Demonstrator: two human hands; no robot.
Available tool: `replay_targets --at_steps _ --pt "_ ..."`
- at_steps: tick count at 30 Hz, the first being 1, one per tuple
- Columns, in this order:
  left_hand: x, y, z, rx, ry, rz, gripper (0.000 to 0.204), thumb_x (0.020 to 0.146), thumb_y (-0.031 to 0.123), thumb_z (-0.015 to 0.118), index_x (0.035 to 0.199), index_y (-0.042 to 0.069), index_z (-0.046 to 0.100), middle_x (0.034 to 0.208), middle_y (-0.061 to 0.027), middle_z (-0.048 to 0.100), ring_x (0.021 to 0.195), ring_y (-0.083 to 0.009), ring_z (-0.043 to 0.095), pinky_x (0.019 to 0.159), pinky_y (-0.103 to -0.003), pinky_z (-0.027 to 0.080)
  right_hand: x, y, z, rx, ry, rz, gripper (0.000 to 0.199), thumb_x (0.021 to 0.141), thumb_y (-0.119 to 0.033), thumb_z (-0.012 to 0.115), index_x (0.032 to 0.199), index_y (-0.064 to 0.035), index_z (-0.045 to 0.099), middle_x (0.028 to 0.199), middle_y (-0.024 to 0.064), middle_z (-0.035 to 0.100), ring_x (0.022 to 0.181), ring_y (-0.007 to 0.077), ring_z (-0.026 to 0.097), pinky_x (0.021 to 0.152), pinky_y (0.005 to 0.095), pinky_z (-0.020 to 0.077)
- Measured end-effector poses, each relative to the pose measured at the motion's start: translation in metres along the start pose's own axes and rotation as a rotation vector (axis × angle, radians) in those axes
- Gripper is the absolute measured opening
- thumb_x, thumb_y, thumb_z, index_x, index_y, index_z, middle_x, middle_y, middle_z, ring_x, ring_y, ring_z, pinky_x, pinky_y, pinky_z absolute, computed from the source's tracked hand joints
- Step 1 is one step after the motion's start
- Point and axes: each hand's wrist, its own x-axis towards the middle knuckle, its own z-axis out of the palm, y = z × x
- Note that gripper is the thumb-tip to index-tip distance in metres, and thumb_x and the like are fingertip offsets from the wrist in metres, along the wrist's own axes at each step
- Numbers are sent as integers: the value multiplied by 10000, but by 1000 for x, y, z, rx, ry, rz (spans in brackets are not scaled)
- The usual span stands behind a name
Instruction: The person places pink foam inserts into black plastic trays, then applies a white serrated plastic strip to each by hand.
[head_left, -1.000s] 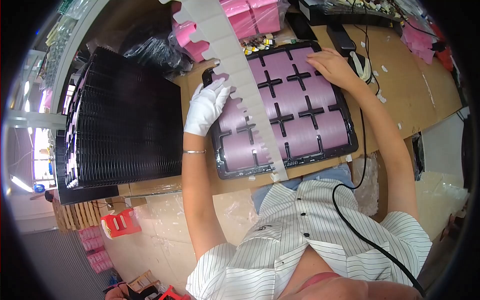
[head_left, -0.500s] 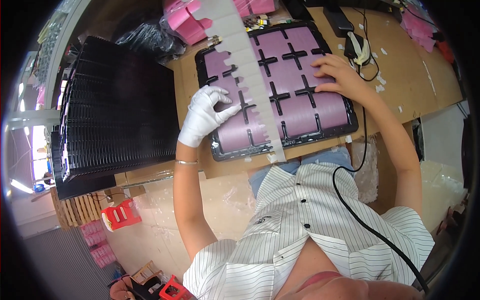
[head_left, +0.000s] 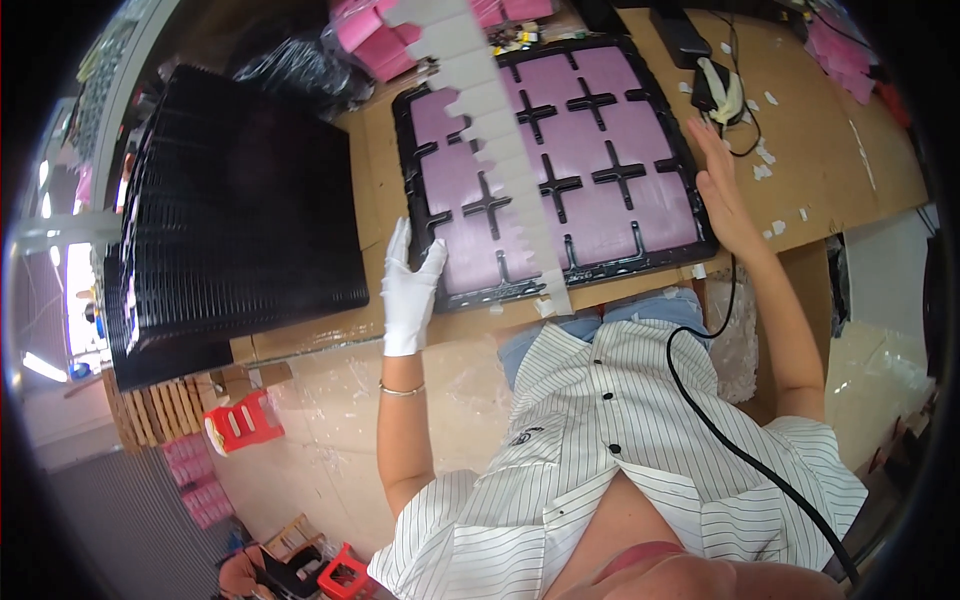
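both grips are released: i see my gloved left hand [head_left: 410,290] flat at the black tray's [head_left: 420,215] corner, my right hand [head_left: 720,190] flat against its right edge, on the tabletop [head_left: 840,150].

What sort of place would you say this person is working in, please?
Probably a small factory packing bench: a black compartment tray filled with pink pads, a tall stack of black trays beside it, and a cardboard-covered worktable.
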Motion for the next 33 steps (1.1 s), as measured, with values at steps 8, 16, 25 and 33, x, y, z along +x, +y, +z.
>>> replay_targets --at_steps 8,16,25,33 --pt "-32 100 -22 -347 45 -45 596 876 107 688 1404 -31 449 1428 -140 485 1328 -201 446 1103 -316 340 -5 -7 15 -30 232 14 682 1032 -528 183 1472 -33 346 1526 168 324 1452 340 203 1183 445 109" --pt "-76 204 -136 144 599 396 475 874 160 718 1294 -20 588 1301 -155 595 1140 -209 581 1010 -319 440 -20 -23 -16 115 491 -10 611 1050 -454 259 1442 0 375 1515 154 334 1403 303 310 1162 431 234" --pt "-5 145 -495 32 520 101 317 866 124 687 1163 12 685 1162 -68 678 1084 -152 604 981 -280 439 -38 -29 -10 127 379 122 448 1045 -244 339 1417 -2 401 1493 147 335 1369 294 334 1120 416 320" --pt "44 93 -570 1138 712 -262 634 811 392 760 1224 -65 614 1154 -184 682 1041 -271 644 944 -352 474 -34 -47 -3 60 284 119 452 1027 -243 376 1403 2 418 1487 154 339 1359 304 326 1107 414 318"
